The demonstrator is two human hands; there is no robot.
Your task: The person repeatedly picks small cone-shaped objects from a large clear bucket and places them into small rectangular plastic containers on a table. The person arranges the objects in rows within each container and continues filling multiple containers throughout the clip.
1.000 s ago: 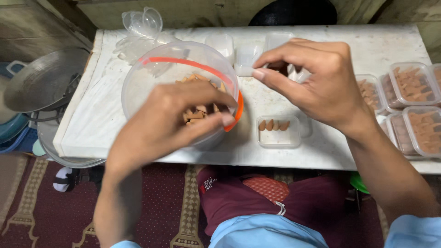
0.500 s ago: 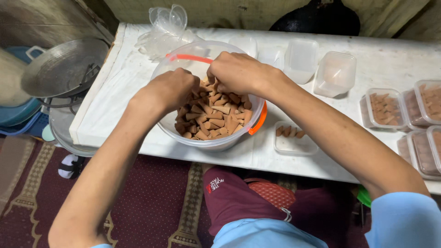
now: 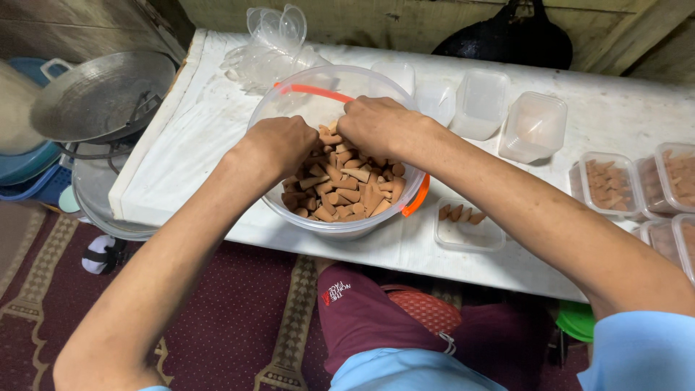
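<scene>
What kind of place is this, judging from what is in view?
Probably a small home workshop for packing by hand. Both hands dig into a clear bucket of brown cones; small plastic tubs wait on a low white table over patterned carpet.

Head view, steeply down, close.

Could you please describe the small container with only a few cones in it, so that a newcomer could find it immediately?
On the white-covered table, find the large clear plastic bucket of brown cones where both hands dig. Just right of it, at the table's near edge, sits a shallow clear plastic tray. Unlike its fuller neighbours, it holds a single short row of cones.
</scene>
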